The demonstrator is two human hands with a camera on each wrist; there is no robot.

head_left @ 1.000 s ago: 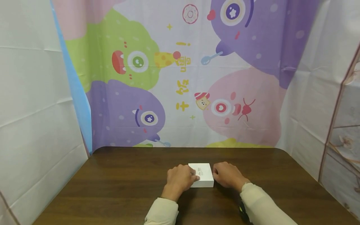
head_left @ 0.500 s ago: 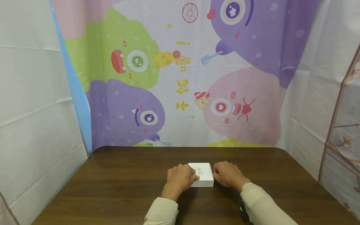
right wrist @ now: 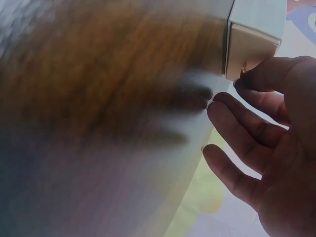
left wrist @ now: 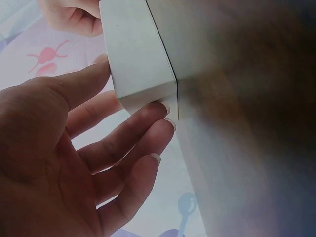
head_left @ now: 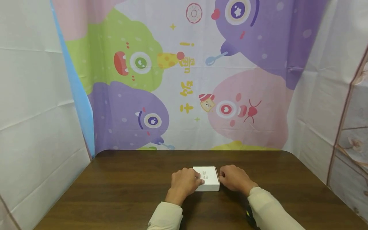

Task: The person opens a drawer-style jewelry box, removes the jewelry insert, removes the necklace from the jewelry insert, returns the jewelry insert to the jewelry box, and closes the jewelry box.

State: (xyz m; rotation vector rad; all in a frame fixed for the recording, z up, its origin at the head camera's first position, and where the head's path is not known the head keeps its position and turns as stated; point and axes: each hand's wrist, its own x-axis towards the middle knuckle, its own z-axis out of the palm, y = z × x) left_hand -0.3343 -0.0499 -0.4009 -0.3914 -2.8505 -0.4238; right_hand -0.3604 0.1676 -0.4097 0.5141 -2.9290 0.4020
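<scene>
Gripping white box (head_left: pixel 211 176) with left hand (head_left: pixel 184 182), thumb on top, fingers against left end. Pinching box at beige right end (right wrist: pixel 252 44) with right hand (head_left: pixel 234 177), thumb to index; can't tell exact bit between tips. Holding other right fingers loose, apart from box. Seeing box flat on brown table (head_left: pixel 129 198), between both hands, lettering (head_left: pixel 204 175) up, patterned backdrop (head_left: pixel 184 134) behind
</scene>
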